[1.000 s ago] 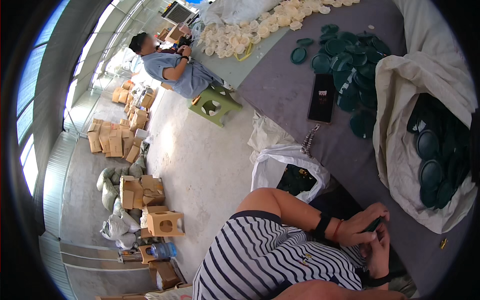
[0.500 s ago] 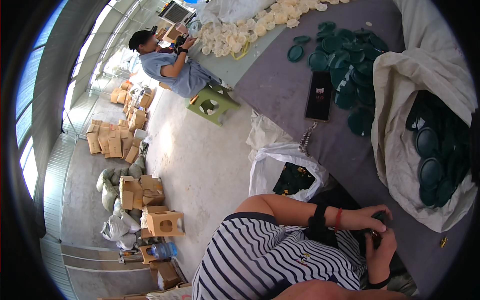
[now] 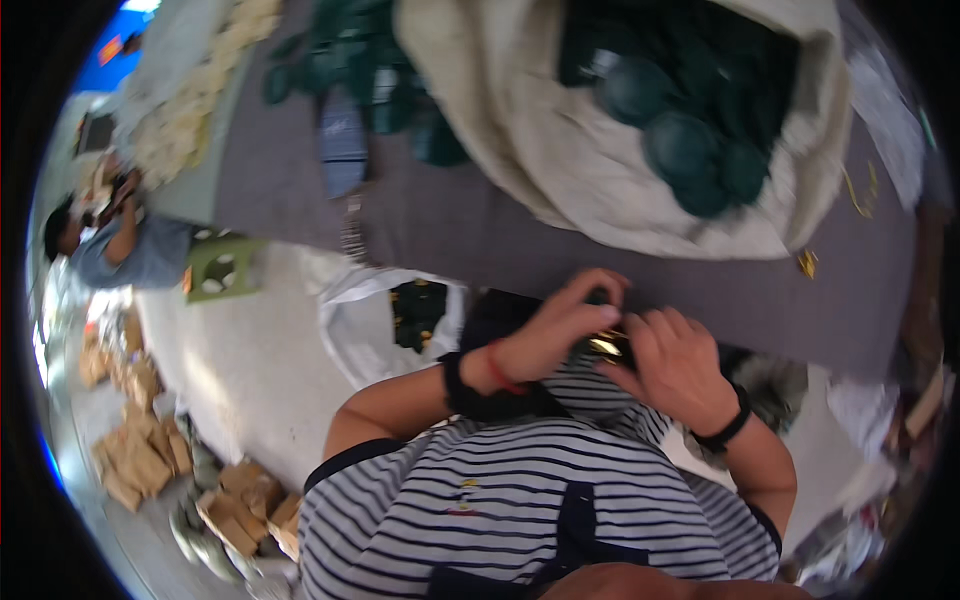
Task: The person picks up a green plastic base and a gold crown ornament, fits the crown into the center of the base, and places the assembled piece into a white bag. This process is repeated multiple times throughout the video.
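Observation:
Both hands meet in front of my chest, at the near edge of the grey-covered table [image 3: 300,180]. My left hand [image 3: 565,325], with a red cord on its wrist, is closed on a dark green disc-like piece [image 3: 597,298], mostly hidden by the fingers. A shiny gold part [image 3: 607,346] shows between the hands at this piece. My right hand [image 3: 680,368], with a black band, curls its fingers round the same piece from the other side. Beyond them lies a pale cloth sack [image 3: 480,110], its mouth showing many dark green round lids [image 3: 682,148].
More green lids [image 3: 435,140] lie in a heap beside a phone [image 3: 343,145] with a beaded strap. A white bag [image 3: 350,335] below the table edge holds green-and-gold pieces. A gold scrap [image 3: 807,263] lies at right. Far left, another person sits on a green stool [image 3: 222,268].
The view has swung to the right, so the sack and my hands now appear nearer the middle. Both hands still hold the green piece, with its gold part now showing more.

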The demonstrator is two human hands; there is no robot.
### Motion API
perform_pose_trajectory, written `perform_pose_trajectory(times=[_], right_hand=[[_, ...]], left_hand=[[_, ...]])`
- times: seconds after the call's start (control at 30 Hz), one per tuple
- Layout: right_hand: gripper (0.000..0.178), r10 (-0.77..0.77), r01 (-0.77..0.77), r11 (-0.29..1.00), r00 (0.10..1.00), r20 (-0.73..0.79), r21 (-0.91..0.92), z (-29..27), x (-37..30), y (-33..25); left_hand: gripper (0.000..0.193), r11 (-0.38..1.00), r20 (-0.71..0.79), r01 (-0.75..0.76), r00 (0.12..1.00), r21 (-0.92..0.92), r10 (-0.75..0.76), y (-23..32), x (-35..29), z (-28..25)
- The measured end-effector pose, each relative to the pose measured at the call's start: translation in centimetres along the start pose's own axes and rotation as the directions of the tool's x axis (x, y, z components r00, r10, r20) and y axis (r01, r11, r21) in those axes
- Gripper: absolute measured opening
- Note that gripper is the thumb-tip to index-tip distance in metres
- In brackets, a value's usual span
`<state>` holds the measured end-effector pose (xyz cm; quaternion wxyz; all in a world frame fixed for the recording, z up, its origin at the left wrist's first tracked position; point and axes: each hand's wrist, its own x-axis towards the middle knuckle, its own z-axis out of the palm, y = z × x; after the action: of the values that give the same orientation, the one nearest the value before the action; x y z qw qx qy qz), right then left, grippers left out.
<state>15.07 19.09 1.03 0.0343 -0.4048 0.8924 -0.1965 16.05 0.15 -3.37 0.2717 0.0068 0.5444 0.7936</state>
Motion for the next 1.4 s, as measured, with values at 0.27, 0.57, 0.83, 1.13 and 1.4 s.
perform_pose_trajectory(times=[0.27, 0.57, 0.83, 1.13, 1.4], right_hand=[[0.038, 0.007, -0.009, 0.998, 0.999, -0.034, -0.061, 1.4, -1.7, -0.7], [0.034, 0.239, -0.229, 0.845, 0.97, 0.04, 0.483, 3.3, -2.5, -0.8], [0.042, 0.302, -0.431, 0.328, 0.891, 0.339, 0.841, 1.3, -1.2, -1.1], [0.037, 0.279, -0.568, 0.079, 0.801, 0.529, 0.819, -0.1, -0.7, -0.8], [0.031, 0.025, -0.005, 0.996, 0.977, -0.212, 0.092, 0.5, -0.3, -0.9]], left_hand=[[0.037, 0.976, 0.08, 0.133, 0.99, -0.174, -0.121, -0.6, -0.2, 1.5], [0.04, 0.998, -0.039, -0.032, 0.999, 0.05, 0.033, -0.4, 0.1, 2.3], [0.043, 0.954, 0.046, -0.227, 0.974, 0.196, 0.223, -0.8, -0.5, 1.3], [0.049, 0.883, 0.059, -0.448, 0.894, 0.143, 0.444, -0.2, 0.4, 1.5], [0.039, 0.996, 0.054, 0.048, 0.998, -0.077, -0.044, 2.1, 0.1, 0.5]])
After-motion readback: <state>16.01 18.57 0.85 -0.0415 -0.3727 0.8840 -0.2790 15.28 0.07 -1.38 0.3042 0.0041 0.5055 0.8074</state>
